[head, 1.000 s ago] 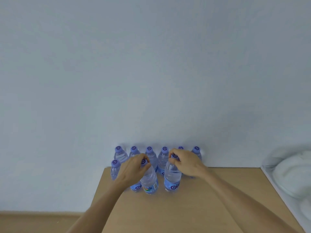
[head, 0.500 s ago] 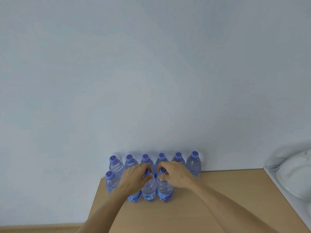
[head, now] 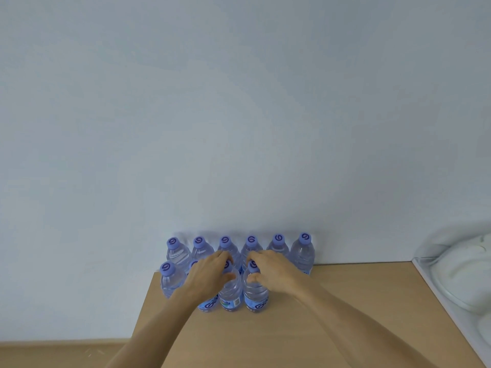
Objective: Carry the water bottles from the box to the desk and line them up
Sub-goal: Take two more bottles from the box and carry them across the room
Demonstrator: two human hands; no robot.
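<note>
Head view shows me my left hand (head: 206, 274) and right hand (head: 273, 272) each curled around a front-row bottle's neck (both upright) on the desk (head: 332, 314), just before the wall-side row.

We look down on a light wooden desk (head: 332, 301) pushed against a plain, pale blue-grey wall (head: 239, 115) that fills most of the view. The wall is bare and evenly lit, with soft shadow gathering low along the desk's far edge. To the left, beneath the wall, runs a strip of tan floor (head: 53, 354). At the right edge of the desk we see a white surface (head: 451, 312) bearing a pale, rounded object (head: 462, 282), too blurred to make out.
</note>
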